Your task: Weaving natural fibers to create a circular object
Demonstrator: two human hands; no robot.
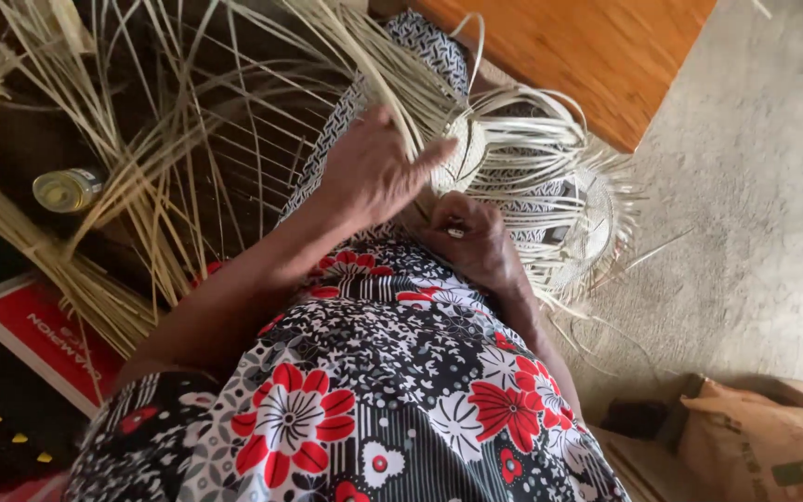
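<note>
While the small woven piece [465,153] sits over the lap, both hands work its straw strands [522,139].
Left hand [374,172] fingers closed on a strand bundle, right hand [471,237] curled, pinching beneath; judgement: keep tension even, strands flat, loose straw [123,186] clear.

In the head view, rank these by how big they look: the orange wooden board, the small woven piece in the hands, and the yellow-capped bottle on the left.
1. Orange wooden board, though cut off by the frame.
2. Small woven piece, held between left hand and right hand.
3. Yellow-capped bottle; it lies farther from the camera, so only apparent size counts.
</note>
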